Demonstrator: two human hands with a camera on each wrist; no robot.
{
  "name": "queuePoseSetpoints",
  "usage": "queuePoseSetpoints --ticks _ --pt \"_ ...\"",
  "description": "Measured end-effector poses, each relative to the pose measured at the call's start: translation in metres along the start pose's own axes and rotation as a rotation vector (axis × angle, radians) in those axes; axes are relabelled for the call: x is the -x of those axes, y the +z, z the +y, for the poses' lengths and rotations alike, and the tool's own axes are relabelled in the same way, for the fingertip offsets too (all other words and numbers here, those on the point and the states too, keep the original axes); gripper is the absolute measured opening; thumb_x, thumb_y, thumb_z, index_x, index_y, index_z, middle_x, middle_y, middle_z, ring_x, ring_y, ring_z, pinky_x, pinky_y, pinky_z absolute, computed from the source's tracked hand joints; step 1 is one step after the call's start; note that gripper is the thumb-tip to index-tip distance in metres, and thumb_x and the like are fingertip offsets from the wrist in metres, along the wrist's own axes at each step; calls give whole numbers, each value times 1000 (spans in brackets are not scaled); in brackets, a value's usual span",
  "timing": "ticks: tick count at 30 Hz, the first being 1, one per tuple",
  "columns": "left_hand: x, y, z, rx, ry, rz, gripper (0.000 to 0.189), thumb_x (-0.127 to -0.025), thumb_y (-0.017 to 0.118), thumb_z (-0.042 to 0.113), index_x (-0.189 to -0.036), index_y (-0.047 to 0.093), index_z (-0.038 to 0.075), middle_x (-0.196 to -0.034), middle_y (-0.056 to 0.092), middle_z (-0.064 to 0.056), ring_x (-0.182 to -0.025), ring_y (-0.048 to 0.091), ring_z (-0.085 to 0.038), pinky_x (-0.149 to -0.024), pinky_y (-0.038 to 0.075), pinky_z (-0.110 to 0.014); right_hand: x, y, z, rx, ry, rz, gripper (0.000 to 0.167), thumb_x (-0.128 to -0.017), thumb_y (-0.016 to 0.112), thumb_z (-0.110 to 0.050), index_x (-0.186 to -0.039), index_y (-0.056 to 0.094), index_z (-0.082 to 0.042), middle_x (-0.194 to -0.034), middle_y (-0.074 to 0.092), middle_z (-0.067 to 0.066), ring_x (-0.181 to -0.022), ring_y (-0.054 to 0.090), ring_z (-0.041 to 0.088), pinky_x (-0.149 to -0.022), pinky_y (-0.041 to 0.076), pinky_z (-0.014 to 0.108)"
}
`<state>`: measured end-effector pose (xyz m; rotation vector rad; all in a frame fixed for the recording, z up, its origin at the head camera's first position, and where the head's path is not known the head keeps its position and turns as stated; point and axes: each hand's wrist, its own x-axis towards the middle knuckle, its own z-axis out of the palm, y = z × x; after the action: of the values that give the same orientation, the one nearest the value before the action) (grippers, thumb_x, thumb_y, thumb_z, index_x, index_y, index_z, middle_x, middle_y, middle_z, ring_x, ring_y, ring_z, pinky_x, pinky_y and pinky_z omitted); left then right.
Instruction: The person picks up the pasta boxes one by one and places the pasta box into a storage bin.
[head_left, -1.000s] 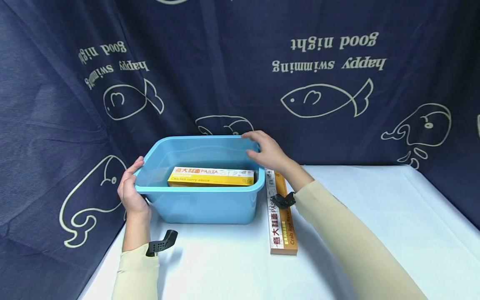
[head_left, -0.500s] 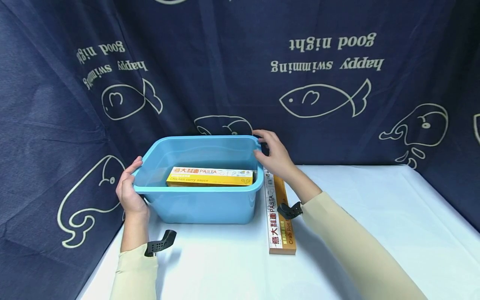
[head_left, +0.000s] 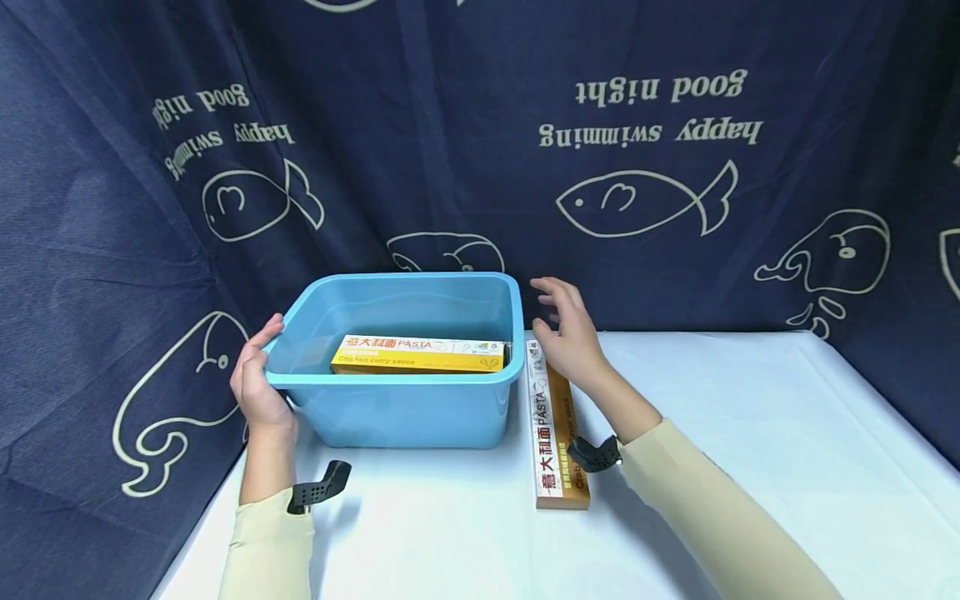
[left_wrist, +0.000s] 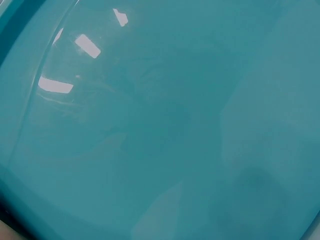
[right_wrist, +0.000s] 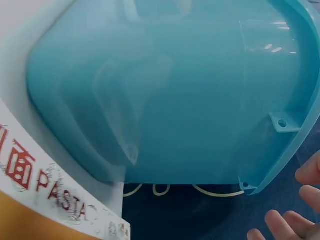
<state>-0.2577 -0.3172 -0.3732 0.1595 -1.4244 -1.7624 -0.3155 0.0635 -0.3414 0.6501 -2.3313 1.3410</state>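
A light blue plastic bin (head_left: 390, 417) stands at the back left. My left hand (head_left: 258, 383) holds its left side, fingertips at the rim; in the left wrist view the bin's wall (left_wrist: 150, 120) fills nearly everything. Inside the bin lies a yellow-and-white pasta box (head_left: 420, 355) marked "Chicken curry sauce". My right hand (head_left: 573, 342) is off the bin's right side, fingers loosely bent with nothing between them. Below it lies an orange-and-white crab roe pasta box (head_left: 551, 450), its far end partly hidden by that hand. The right wrist view shows these fingers (right_wrist: 285, 225) apart from the rim.
A white cloth (head_left: 427, 533) covers the table. Dark blue fabric (head_left: 450, 150) with fish and whale drawings hangs close behind the bin and along the left. Each wrist carries a black camera mount (head_left: 596, 455).
My right hand has left the bin's right rim and moved right and slightly towards me. The left hand stays at the bin, and both boxes keep their places.
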Motion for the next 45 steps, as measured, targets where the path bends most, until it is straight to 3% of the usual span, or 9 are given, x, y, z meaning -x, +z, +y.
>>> queuePoseSetpoints --ticks 11,21,28,31,45 --pt "0 1 1 5 -2 3 47 -93 34 12 -121 69 1 -133 68 1 -130 55 -15 -104 34 -28 25 -4 10 -2 150 8 57 -92 54 -6 -147 42 -11 -156 33 15 -138 44 34 -110 40 51" --pt "0 0 2 -5 -6 -4 47 -93 33 12 -122 69 1 -134 67 1 -132 54 -15 -106 33 -29 54 4 19 12 217 40 60 -91 58 -7 -148 39 -9 -162 19 17 -142 37 36 -111 37 53" --pt "0 0 3 3 -8 1 47 -93 33 11 -122 68 0 -133 68 0 -132 54 -15 -106 33 -29 77 15 28 105 289 44 68 -88 60 -11 -151 34 -11 -165 10 15 -153 14 39 -114 24 65" --pt "1 -1 3 10 -1 2 47 -93 33 11 -121 68 -1 -132 68 -1 -131 54 -15 -105 33 -28 88 18 30 119 322 40 72 -87 62 -12 -152 31 -12 -166 7 13 -153 10 37 -114 25 66" --pt "0 -1 0 -6 4 7 47 -93 33 12 -121 70 1 -132 69 0 -131 55 -15 -107 32 -29 125 30 30 151 383 -2 89 -87 72 -30 -156 19 -10 -163 9 19 -144 21 39 -107 33 66"
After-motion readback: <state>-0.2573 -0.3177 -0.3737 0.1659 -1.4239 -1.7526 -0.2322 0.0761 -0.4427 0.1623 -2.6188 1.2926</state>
